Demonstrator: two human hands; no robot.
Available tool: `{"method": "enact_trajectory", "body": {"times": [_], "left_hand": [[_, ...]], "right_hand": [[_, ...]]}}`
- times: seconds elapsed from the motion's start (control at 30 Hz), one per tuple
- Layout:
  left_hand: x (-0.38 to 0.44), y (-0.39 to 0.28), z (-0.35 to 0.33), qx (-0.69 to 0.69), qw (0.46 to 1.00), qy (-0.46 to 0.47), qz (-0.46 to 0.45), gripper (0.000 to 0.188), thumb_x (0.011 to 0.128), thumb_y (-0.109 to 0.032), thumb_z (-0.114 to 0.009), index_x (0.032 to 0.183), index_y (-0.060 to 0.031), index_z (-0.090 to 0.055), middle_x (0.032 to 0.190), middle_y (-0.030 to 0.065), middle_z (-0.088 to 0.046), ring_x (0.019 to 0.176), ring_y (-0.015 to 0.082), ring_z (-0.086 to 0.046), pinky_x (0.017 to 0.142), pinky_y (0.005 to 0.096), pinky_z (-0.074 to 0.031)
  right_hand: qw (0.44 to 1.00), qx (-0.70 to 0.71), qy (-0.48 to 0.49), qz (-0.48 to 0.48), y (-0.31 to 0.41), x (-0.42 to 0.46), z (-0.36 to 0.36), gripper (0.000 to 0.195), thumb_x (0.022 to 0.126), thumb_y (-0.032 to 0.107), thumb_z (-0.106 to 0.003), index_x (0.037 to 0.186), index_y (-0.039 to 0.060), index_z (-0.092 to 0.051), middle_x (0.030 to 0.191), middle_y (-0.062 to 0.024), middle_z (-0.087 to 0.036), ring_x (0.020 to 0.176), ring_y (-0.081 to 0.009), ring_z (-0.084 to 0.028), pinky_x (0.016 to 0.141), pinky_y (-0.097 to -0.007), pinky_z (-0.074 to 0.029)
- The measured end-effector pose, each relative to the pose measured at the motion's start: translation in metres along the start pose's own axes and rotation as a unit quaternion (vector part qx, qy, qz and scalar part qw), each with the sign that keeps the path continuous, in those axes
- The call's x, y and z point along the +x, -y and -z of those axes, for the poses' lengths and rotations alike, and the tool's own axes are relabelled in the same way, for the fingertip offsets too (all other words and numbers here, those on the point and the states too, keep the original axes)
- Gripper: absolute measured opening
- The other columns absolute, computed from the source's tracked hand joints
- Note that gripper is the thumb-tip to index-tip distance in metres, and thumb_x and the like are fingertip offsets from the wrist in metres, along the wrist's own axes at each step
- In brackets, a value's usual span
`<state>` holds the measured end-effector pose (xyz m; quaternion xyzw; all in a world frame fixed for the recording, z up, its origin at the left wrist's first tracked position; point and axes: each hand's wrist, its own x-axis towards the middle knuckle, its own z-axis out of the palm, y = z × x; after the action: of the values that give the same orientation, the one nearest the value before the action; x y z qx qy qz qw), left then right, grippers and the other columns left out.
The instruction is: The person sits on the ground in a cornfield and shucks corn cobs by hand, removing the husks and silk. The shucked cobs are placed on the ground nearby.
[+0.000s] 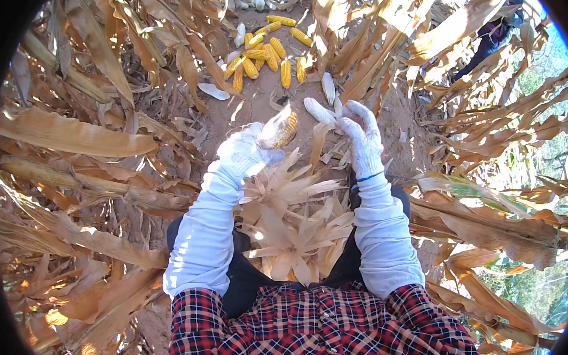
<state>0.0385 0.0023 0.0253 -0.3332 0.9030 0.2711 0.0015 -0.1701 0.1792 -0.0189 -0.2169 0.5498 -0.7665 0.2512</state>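
Note:
My left hand (247, 153), in a white knit glove, grips a corn ear (287, 129). Yellow kernels show on the ear's right side, while pale husk still covers its left side. To the right, my gloved right hand (365, 136) is raised with its fingers curved apart, and I see nothing held between them. A pale, husk-covered ear (319, 111) appears just left of those fingertips; whether they touch it is unclear. Below both hands, a heap of dry corn husks (293, 243) lies between my legs.
Ahead on the bare soil (259, 98) lies a group of several husked yellow corn cobs (269, 54). Pale unhusked ears (259, 3) lie beyond. Dry corn stalks (94, 184) lean in from both sides. Another person (492, 33) is partly visible behind leaves at upper right.

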Motion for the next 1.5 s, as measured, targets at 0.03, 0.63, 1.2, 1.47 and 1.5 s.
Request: {"method": "enact_trajectory", "body": {"times": [0.03,0.63,1.2,1.47,1.5], "left_hand": [[0.009,0.019,-0.009,-0.176,0.983,-0.037,-0.019,0.066,0.082,-0.043,-0.087,0.129,-0.0039,-0.064,0.114,0.0107,-0.074,0.105,0.0227,-0.069,0.093,0.0372,-0.053],[0.017,-0.025,-0.031,-0.166,0.981,-0.09,0.046,0.057,0.101,-0.058,-0.059,0.132,-0.0098,-0.066,0.123,0.0157,-0.072,0.112,0.0331,-0.07,0.096,0.0431,-0.053],[0.038,0.001,-0.057,-0.322,0.922,-0.208,-0.055,0.038,0.103,-0.039,-0.062,0.112,-0.0043,-0.073,0.103,0.0148,-0.075,0.093,0.0315,-0.072,0.083,0.0419,-0.055],[0.037,0.013,-0.048,-0.254,0.953,-0.164,-0.024,0.026,0.103,-0.027,-0.063,0.101,-0.001,-0.069,0.093,0.0185,-0.071,0.086,0.033,-0.069,0.077,0.0422,-0.053],[0.037,0.013,-0.049,-0.254,0.953,-0.165,-0.022,0.025,0.103,-0.026,-0.064,0.102,-0.0009,-0.069,0.092,0.0173,-0.071,0.085,0.0307,-0.069,0.077,0.0411,-0.053]], "right_hand": [[0.997,0.061,0.039,0.011,0.018,-0.012,-0.02,0.038,0.097,0.007,-0.068,0.133,-0.0006,-0.06,0.139,-0.0202,-0.062,0.124,-0.0273,-0.064,0.11,-0.0373,-0.048],[0.971,0.128,0.065,-0.19,-0.086,-0.04,-0.083,0.066,0.11,0.051,-0.048,0.155,0.0026,-0.045,0.15,-0.0105,-0.054,0.138,-0.0221,-0.049,0.118,-0.0351,-0.037],[0.987,0.016,0.043,-0.152,-0.086,-0.05,-0.074,0.069,0.109,0.044,-0.057,0.155,-0.005,-0.041,0.146,-0.013,-0.054,0.131,-0.0163,-0.049,0.111,-0.0294,-0.04],[0.977,-0.069,0.044,-0.194,-0.07,-0.058,-0.077,0.085,0.106,0.053,-0.055,0.159,-0.0086,-0.031,0.158,-0.0201,-0.046,0.144,-0.025,-0.044,0.12,-0.0321,-0.034],[0.977,-0.062,0.043,-0.2,-0.075,-0.055,-0.076,0.084,0.106,0.053,-0.055,0.159,-0.0078,-0.033,0.157,-0.0196,-0.047,0.143,-0.0248,-0.046,0.119,-0.0324,-0.034]]}}
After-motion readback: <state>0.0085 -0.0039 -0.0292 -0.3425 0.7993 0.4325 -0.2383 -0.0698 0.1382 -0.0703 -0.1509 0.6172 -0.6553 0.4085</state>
